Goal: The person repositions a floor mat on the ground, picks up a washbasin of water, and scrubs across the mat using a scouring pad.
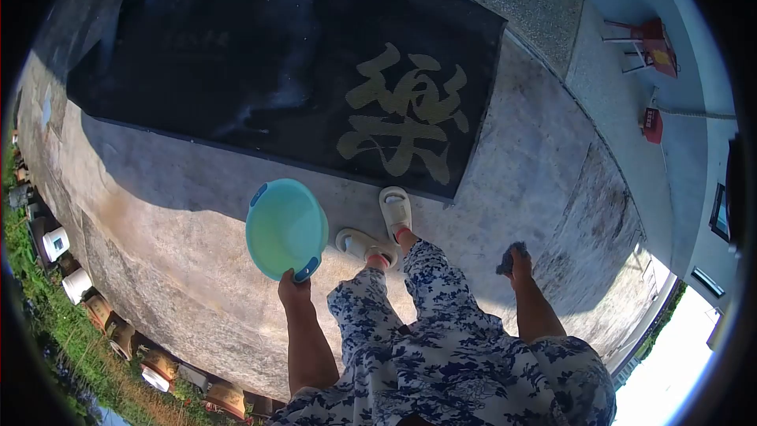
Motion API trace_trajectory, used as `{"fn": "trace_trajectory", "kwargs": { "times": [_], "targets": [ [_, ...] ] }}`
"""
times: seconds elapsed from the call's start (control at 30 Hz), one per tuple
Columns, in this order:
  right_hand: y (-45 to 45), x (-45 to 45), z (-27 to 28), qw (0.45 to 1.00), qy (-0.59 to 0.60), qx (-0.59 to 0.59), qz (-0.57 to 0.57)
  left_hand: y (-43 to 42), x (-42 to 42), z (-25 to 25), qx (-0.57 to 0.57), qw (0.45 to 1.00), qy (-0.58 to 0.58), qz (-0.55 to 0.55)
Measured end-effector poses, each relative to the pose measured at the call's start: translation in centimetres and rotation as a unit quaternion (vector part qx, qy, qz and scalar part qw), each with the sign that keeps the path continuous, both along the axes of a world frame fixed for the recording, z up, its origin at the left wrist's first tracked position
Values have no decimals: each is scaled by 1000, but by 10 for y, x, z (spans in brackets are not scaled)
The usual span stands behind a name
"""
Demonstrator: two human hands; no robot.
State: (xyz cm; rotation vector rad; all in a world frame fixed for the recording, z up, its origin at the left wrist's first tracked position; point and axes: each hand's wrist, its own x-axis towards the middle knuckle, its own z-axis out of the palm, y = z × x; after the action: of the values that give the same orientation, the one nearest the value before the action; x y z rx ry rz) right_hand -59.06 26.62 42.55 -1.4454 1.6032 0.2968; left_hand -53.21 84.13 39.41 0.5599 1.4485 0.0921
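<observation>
My left hand (295,287) grips the blue handle of a round turquoise basin (285,225), which hangs at my left side with its open top toward me. Its inside looks pale green; I cannot tell whether it holds water. Out at my right side, my right hand (518,268) is closed around a dark grey-blue cloth or scrubber (511,257), bunched up so its exact kind is unclear. In front of my feet lies a large black mat or panel (276,71) bearing a big tan character (406,114).
My sandals (394,209) stand at the black panel's near edge. Pots and planters (98,309) line the greenery at far left. A red stool-like item (654,49) and a small red box (652,125) are by the wall at right. Stained concrete (197,260) surrounds me.
</observation>
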Motion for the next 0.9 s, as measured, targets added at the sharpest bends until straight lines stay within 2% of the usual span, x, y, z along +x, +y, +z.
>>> {"fn": "trace_trajectory", "kwargs": {
  "times": [0.03,0.1,0.2,0.4,0.43,0.47,0.6,0.7,0.73,0.8,0.9],
  "targets": [
    [11,15,-8,1000,0,2,-10,9,6,-2,7,1000,-1,14],
    [26,31,-9,999,13,-9,-42,33,14,1,39,997,67,-6],
    [32,38,-13,999,-1,-7,-53,61,32,-14,45,999,26,5],
    [58,55,-8,995,43,-65,-55,118,82,-54,48,998,25,-25],
    [66,55,-14,995,39,-76,-54,126,95,-65,44,998,26,-37],
    [73,49,-23,999,3,-18,-49,133,109,-79,38,999,10,-32],
    [149,85,-60,994,15,-48,-95,170,132,-110,34,997,4,-76],
    [197,138,-111,999,29,-30,-13,208,154,-115,56,989,25,-134],
    [198,138,-149,999,19,-43,28,215,162,-125,65,989,22,-132],
    [212,166,-202,990,74,-88,77,236,175,-139,84,982,44,-162],
    [209,176,-300,987,7,-146,66,261,189,-171,105,970,26,-218]
  ]
}}
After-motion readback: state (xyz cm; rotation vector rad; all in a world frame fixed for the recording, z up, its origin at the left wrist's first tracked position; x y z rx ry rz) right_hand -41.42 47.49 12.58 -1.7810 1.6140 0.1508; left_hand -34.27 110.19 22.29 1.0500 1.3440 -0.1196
